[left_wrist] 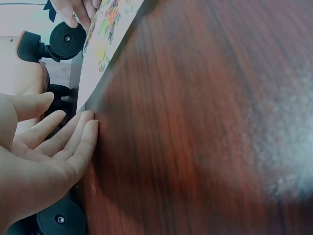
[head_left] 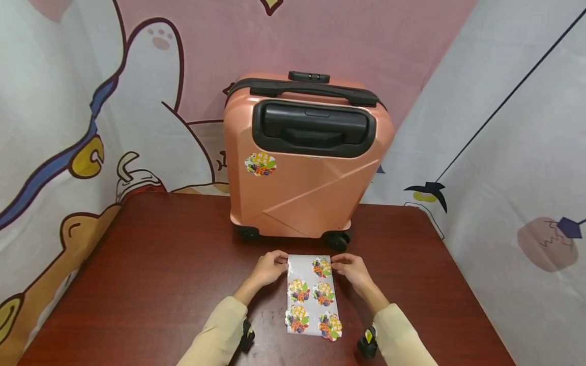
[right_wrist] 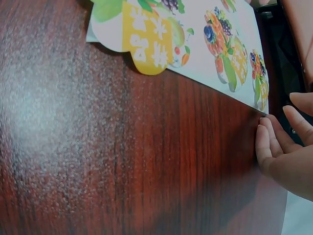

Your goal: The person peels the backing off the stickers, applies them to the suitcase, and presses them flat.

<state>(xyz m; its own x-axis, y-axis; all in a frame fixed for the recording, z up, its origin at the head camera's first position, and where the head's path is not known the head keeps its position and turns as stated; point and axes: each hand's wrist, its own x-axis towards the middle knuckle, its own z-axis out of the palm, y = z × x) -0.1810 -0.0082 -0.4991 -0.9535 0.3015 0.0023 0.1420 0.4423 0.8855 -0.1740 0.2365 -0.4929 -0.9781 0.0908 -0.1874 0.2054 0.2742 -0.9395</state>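
A white sticker sheet (head_left: 310, 324) lies on the table in front of the suitcase (head_left: 302, 188). Several colourful fruit stickers (head_left: 323, 294) are on it, and its far left spot is bare. My left hand (head_left: 269, 267) is at the sheet's far left corner, fingertips touching or nearly touching the edge, thumb apart in the left wrist view. At the far right corner, my right hand (head_left: 352, 270) has its fingertips by the edge, with the thumb held away in the right wrist view. A matching sticker (head_left: 260, 164) is on the suitcase's upper left front.
The orange suitcase stands upright on its black wheels (head_left: 336, 240) towards the back of the dark red wooden table (head_left: 174, 284). Black handles are at its top. Behind and at both sides hangs a printed cartoon cloth (head_left: 348, 35).
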